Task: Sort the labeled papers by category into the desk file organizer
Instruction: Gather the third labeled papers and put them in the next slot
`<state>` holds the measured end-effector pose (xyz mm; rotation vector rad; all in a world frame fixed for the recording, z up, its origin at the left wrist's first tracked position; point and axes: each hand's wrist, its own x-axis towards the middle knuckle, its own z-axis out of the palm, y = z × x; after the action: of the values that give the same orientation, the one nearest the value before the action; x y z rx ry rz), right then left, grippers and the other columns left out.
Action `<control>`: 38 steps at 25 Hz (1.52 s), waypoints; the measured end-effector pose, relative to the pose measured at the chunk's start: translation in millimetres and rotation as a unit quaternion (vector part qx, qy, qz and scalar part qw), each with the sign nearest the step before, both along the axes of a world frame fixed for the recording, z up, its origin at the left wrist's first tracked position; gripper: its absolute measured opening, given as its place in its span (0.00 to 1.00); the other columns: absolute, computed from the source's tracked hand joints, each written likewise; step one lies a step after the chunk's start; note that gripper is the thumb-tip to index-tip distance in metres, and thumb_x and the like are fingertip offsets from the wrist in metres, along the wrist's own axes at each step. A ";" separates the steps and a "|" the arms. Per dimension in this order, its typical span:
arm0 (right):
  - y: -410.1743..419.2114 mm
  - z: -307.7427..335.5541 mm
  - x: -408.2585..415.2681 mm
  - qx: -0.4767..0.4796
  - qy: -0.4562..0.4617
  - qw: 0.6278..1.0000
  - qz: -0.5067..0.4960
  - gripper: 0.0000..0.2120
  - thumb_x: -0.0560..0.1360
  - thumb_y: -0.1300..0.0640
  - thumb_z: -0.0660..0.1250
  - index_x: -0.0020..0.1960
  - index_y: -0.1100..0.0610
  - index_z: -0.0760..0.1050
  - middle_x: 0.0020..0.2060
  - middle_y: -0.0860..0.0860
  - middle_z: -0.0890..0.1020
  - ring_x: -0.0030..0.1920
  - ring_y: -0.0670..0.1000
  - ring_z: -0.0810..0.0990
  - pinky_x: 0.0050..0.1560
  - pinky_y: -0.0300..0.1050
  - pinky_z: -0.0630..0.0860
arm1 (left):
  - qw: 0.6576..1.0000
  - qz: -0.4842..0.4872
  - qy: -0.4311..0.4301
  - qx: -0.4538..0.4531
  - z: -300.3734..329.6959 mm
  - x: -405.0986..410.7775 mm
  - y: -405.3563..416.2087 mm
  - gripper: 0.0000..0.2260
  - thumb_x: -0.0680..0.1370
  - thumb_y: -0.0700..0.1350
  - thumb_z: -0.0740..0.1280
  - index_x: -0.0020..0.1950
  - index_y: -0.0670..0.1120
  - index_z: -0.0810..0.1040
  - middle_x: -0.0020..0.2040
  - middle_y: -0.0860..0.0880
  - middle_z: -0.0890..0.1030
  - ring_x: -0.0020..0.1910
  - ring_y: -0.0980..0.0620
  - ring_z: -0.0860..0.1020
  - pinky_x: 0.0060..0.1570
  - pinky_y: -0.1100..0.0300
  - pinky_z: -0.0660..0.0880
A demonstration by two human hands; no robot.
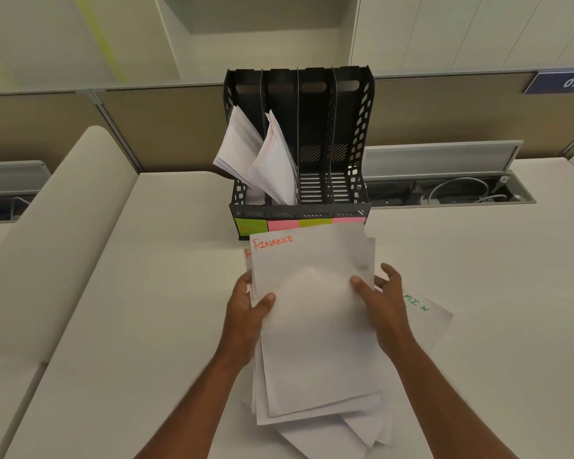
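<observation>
A black desk file organizer (352, 137) with several slots stands at the back of the desk. Its two left slots hold leaning white papers (272, 160); the two right slots look bare. Green and pink sticky labels (250, 225) line its front base. I hold a stack of white papers (315, 326) in front of it, the top sheet marked "FINANCE" in red. My left hand (249, 309) grips the stack's left edge, my right hand (383, 299) its right edge. Another sheet with green letters (421, 306) lies on the desk under my right hand.
A white desk (146, 326) runs around me, with a raised partition behind the organizer. An open cable tray (451, 190) with wires sits to the organizer's right. More loose sheets (345, 435) poke out below the stack.
</observation>
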<state>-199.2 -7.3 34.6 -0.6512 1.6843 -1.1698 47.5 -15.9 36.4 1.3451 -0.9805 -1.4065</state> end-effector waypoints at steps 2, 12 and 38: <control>2.6 3.6 -11.8 0.031 -0.116 0.986 0.115 0.28 0.74 0.50 0.76 0.70 0.54 0.72 0.59 0.52 0.84 0.57 0.56 0.84 0.60 0.57 0.79 | 0.997 0.008 0.072 -0.005 7.1 4.3 -3.5 0.30 0.77 0.35 0.70 0.73 0.57 0.67 0.67 0.48 0.79 0.61 0.44 0.81 0.58 0.42 0.80; 17.5 72.6 14.5 -0.267 0.114 0.947 0.136 0.18 0.77 0.57 0.71 0.49 0.31 0.81 0.42 0.33 0.85 0.43 0.37 0.84 0.42 0.24 0.74 | 0.961 0.016 -0.093 -0.259 80.4 -7.2 8.3 0.15 0.76 0.48 0.70 0.54 0.69 0.80 0.44 0.64 0.84 0.42 0.63 0.81 0.43 0.70 0.77; 13.0 73.9 18.3 -0.181 0.164 0.960 0.139 0.08 0.71 0.40 0.70 0.34 0.36 0.80 0.29 0.38 0.82 0.29 0.39 0.79 0.29 0.36 0.73 | 0.994 -0.002 -0.078 -0.071 9.8 -10.0 -16.5 0.05 0.80 0.44 0.69 0.49 0.53 0.84 0.46 0.52 0.87 0.49 0.49 0.85 0.46 0.60 0.82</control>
<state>-180.8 5.7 108.5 -1.3299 1.5846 -1.2216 37.5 -32.4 46.2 1.3607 -1.1640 -1.2240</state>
